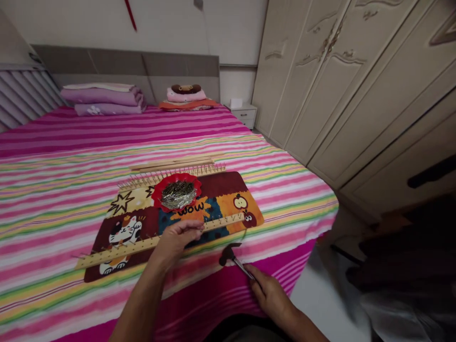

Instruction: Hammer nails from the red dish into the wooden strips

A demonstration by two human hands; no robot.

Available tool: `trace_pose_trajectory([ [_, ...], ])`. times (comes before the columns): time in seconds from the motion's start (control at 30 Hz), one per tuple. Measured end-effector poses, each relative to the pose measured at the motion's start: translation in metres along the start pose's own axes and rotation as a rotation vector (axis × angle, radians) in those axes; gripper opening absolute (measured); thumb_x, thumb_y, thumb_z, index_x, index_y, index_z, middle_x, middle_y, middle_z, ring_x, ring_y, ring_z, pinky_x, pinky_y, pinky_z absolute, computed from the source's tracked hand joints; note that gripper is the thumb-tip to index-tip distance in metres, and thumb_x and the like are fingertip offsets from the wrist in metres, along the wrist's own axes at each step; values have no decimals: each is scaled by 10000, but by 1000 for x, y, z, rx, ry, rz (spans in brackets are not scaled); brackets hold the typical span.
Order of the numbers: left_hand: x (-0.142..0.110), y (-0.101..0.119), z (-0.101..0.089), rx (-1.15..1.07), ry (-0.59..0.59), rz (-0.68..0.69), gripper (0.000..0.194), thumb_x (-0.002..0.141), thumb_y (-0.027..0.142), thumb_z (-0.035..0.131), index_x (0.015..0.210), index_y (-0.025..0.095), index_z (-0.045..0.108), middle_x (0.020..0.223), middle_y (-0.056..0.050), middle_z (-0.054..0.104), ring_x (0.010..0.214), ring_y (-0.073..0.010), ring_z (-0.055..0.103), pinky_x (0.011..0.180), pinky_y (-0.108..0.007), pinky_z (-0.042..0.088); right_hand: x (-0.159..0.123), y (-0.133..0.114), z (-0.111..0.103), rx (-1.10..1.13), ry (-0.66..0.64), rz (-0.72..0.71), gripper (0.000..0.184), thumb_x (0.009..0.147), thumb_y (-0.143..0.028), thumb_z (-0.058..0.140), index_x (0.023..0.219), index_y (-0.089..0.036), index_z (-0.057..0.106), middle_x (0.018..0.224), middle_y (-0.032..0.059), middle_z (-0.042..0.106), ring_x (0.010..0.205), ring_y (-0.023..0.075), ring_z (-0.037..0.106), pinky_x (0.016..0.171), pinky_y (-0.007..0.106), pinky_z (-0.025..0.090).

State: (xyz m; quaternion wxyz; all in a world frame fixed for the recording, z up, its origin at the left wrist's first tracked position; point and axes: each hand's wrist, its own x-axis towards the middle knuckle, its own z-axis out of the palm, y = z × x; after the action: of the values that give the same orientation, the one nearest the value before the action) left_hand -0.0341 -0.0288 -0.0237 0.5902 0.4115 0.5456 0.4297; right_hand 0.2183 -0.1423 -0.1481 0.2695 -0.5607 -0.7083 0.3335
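My left hand (180,237) rests over a long wooden strip (137,245) with its thumb and fingers pinched together at the strip. What lies between those fingertips is too small to tell. Nails stand up from the strip on both sides of this hand, some tilted. In my right hand (270,294) is the handle of a claw hammer (230,255), its dark head just over the bed's near edge, apart from the strip. Behind my left hand, a red scalloped bowl (156,195) holds many loose nails (180,194).
A patterned mat (245,187) lies under the bowl and strip on the striped bedspread (285,190). Farther back are another nail-studded strip (153,179) and bare wooden strips (178,163). Folded bedding (103,99) sits by the headboard; a wardrobe (320,71) stands at the right.
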Motion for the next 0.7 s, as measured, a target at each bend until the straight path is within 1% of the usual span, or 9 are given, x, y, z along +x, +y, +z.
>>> trace_pose_trajectory([
  [0.1,-2,-22,15,5,20,-30,345,450,345,777,734,160,714,671,-28,689,590,-128,596,621,-277,502,-1,0,1,-24,4,-7,430,864,-170,386,1261,-135,545,971,121,711,847,219,676,774,323,535],
  [0.2,0,-36,23,39,103,28,331,479,374,758,729,160,715,626,-4,661,549,-99,557,570,-236,484,-2,0,1,-37,0,-5,437,863,-158,382,1272,-136,533,982,123,709,847,221,676,771,331,536],
  [0.27,2,-40,26,45,170,70,309,496,375,747,720,166,716,688,-7,677,586,-95,565,574,-222,487,-2,-1,1,-38,-1,-10,432,861,-150,386,1266,-147,535,1031,124,703,899,227,669,801,342,531],
  [0.37,10,-43,31,-16,218,64,333,495,366,738,759,164,712,767,-21,697,646,-114,601,614,-244,518,-1,-4,0,-22,-3,-18,432,858,-135,393,1264,-176,534,1086,110,693,950,223,660,830,342,526],
  [0.47,19,-46,38,-88,263,54,379,475,348,734,793,148,683,682,-10,678,602,-123,605,574,-259,524,0,-6,-1,-7,-5,-21,448,858,-131,392,1286,-177,518,1129,114,677,997,221,647,870,346,514],
  [0.53,23,-50,42,-102,312,70,352,475,342,724,762,149,656,639,1,659,584,-126,602,540,-253,515,0,-7,-2,-9,-9,-15,448,863,-145,387,1293,-148,515,1147,133,666,1025,228,636,893,356,505],
  [0.6,26,-54,46,-62,351,107,298,508,351,703,728,161,640,635,4,652,590,-126,602,543,-250,514,0,-8,-3,-17,-16,-2,448,865,-155,382,1290,-116,518,1151,151,661,1035,234,632,899,361,503],
  [0.7,29,-59,48,39,386,174,248,569,372,668,722,178,644,659,8,655,612,-125,604,589,-258,522,-1,-7,-3,-18,-23,7,452,862,-153,379,1290,-117,520,1143,146,665,1021,228,637,889,355,509],
])
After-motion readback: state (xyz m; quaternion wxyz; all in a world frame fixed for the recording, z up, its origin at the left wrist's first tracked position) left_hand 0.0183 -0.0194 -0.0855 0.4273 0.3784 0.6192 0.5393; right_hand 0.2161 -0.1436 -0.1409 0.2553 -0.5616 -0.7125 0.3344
